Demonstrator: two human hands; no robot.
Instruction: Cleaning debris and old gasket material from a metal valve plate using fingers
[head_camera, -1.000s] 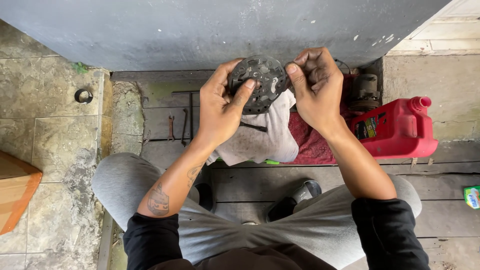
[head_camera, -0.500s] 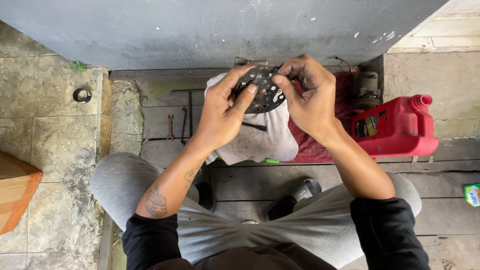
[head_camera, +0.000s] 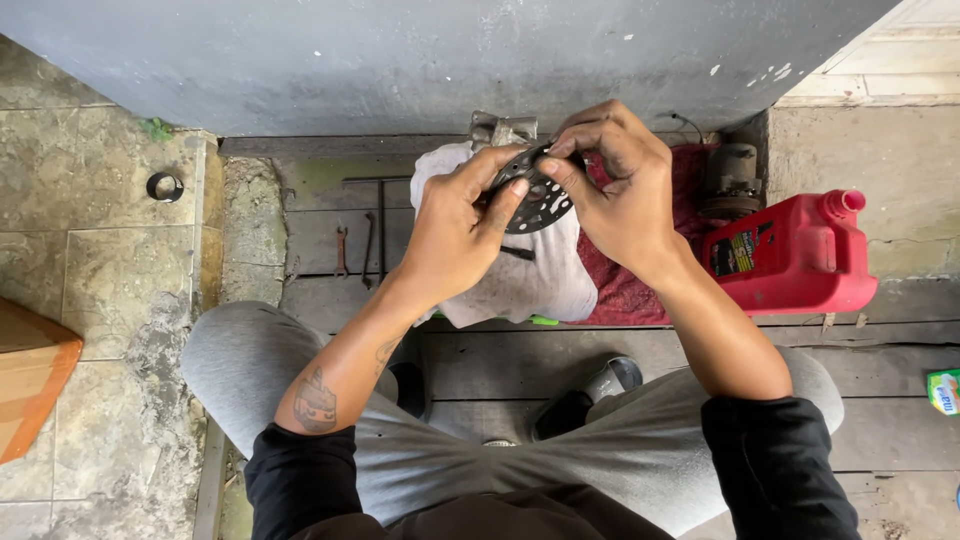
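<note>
Nearest the camera: person sat low on the plank floor (head_camera: 880, 440), grey trousers, black sleeves pushed up, shoes tucked under the knees.

Left hand (head_camera: 455, 235) was clenched on the left rim of a dark perforated metal disc (head_camera: 540, 200), thumb across the face. Right hand (head_camera: 625, 200) pinched the disc's top-right edge with fingertips curled over it. Disc sat in the air between both hands, tilted towards the camera, above a white cloth (head_camera: 540, 280).

Risks as I judged them:
- Right-hand pinch was fingertips only on a thin edge. Any grease (couldn't confirm the surface) and the disc could slip and drop onto the cloth or the planks.
- Holes and edge looked sharp enough to nick a bare finger if twisted hard.
- Gaps between the planks: a small part coming loose would likely vanish into one.

Under the cloth, a red rag (head_camera: 640, 290), and a grey metal casting (head_camera: 500, 128) poking out just behind the hands; a falling disc could knock it.

Left of that, a wrench (head_camera: 341, 252) and a long bar tool (head_camera: 380, 215) lay on the boards, well apart from the hands.

Right side: red plastic jug (head_camera: 790, 255), cap on, next to a small rusty motor-like part (head_camera: 732, 180). An elbow swing could tip the jug.

Furthest: grey wall (head_camera: 400, 60), black ring (head_camera: 165, 186) on the tiles far left.
</note>
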